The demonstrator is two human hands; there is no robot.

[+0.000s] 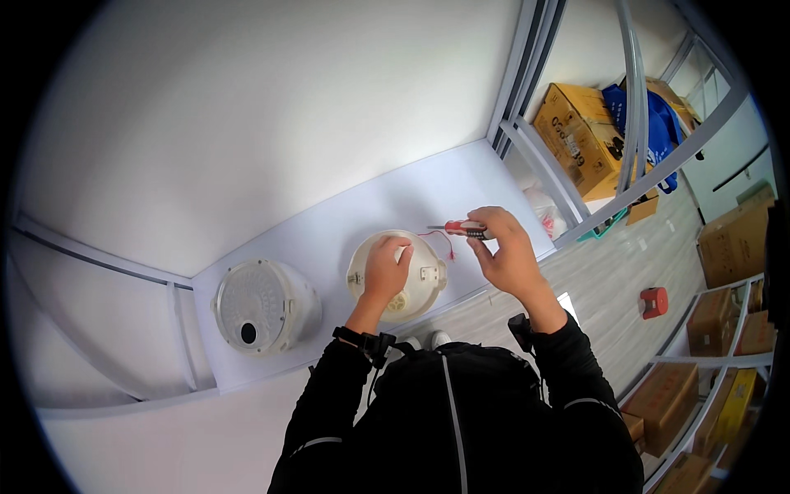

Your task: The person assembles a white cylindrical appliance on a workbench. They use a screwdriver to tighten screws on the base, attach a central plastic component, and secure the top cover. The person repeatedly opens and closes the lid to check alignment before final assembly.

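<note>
A round cream plastic shell (pixel 424 292) lies open side up on the white table, with moulded fittings inside and thin red wire (pixel 449 244) trailing out past its right rim. My left hand (pixel 387 267) reaches into the shell, its fingers curled over a pale part; what they grip is hidden. To the right of the shell, my right hand (pixel 508 251) holds a screwdriver (pixel 467 228) by its red and black handle. The metal shaft points left, above the shell's far right rim and apart from it.
On the table at left stands a white drum-shaped housing (pixel 255 305) with a dark oval hole on top. A wall runs behind the table (pixel 448 177). Metal framing (pixel 547 177) rises at right, with cardboard boxes (pixel 580 140) beyond. A red stool (pixel 654 302) stands on the floor.
</note>
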